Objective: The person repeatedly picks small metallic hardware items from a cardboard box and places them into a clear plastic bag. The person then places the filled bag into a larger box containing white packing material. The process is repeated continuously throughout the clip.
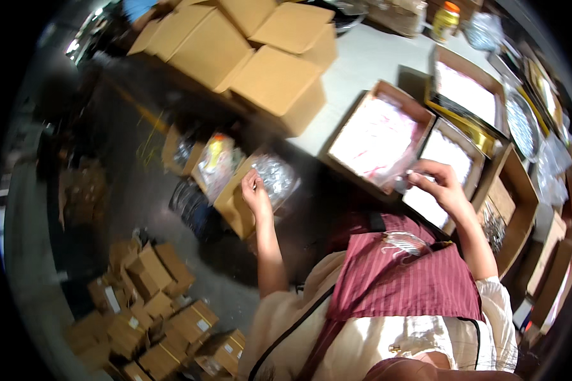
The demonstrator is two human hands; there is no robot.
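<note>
My left hand is at the edge of an open cardboard box with clear plastic packets in it. Its fingers are curled closed, and what they hold, if anything, is too small to make out. At the table's near edge, my right hand pinches a small, clear, shiny piece between thumb and finger. It hovers by the corner of a shallow cardboard tray holding white and pinkish sheets or bags. Just below the hand, a second tray holds white sheets.
Big open cartons stand on the white table. Toward the right are another tray, a round dish and a box of small metal parts. Small cartons are heaped on the floor at left.
</note>
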